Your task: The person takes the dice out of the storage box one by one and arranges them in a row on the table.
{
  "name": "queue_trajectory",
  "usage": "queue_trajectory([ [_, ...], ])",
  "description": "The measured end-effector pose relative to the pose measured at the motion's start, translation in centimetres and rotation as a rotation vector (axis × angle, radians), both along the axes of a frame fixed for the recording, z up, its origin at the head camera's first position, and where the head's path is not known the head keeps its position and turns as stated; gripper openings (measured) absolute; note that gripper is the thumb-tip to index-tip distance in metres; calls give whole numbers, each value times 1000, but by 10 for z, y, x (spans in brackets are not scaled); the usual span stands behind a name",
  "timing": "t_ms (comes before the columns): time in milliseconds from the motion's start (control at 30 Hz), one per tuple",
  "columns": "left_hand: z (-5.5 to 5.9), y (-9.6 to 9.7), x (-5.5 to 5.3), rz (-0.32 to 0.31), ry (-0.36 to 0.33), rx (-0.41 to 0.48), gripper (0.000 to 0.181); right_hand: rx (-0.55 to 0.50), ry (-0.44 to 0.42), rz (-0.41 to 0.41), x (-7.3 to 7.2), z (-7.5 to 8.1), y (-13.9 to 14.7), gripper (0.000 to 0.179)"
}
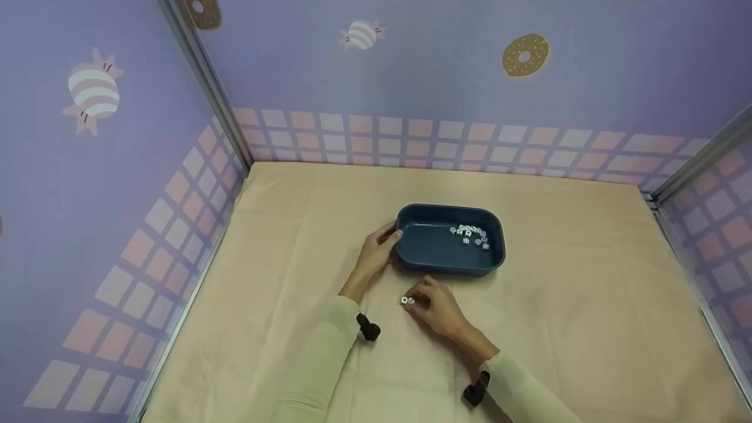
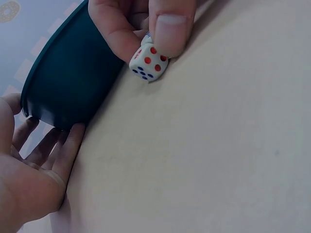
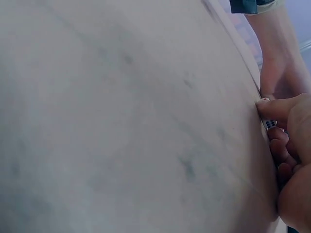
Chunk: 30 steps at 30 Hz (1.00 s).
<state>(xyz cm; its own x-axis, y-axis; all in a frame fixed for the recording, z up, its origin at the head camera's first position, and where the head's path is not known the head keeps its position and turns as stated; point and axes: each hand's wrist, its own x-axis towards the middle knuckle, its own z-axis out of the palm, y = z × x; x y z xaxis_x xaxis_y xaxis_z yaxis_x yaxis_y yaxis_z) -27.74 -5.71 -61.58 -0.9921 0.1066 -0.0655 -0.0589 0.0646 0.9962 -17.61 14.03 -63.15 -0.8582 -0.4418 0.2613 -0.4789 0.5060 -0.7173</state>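
A dark blue rectangular tray [image 1: 449, 269] stands on the cloth with several white dice [image 1: 468, 233] inside, gathered toward its right half. My left hand [image 1: 376, 251] holds the tray's left end, the thumb at the rim and the fingers against the outer wall [image 2: 73, 68]. In front of the tray, my right hand [image 1: 437, 308] pinches white dice [image 1: 408, 301] between thumb and fingers, low over the cloth. From the left wrist, one die [image 2: 148, 65] shows red and blue pips, with part of another behind it. The right wrist view shows the pinched die [image 3: 270, 124] partly covered by fingers.
A beige cloth [image 1: 282, 235] with light creases covers the table. Purple panels with a checkered band [image 1: 388, 141] and metal posts [image 1: 208, 82] border it at the back and sides. Dark wrist cameras sit on both sleeves.
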Motion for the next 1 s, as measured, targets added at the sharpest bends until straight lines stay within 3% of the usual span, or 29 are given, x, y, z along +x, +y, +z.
queue_trajectory([
  [433, 0, -1, 0, -5, -19, 5, 55, -13, 14, 32, 1, 4, 3, 17],
  [633, 0, 0, 0, 10, -28, -22, 54, 20, 21, 85, 0, 31, 17, 25],
  [733, 1, 0, 0, 13, -21, -24, 55, 5, 68, 79, -11, 51, 30, 20],
  [833, 2, 0, 0, 10, -8, -30, 55, -34, 138, 2, -32, 66, 49, 16],
  [900, 2, 0, 0, 8, -4, -39, 54, -54, 169, -75, -49, 70, 63, 15],
  [1000, 1, 0, 0, 3, -2, -50, 54, -56, 143, -177, -74, 69, 81, 14],
])
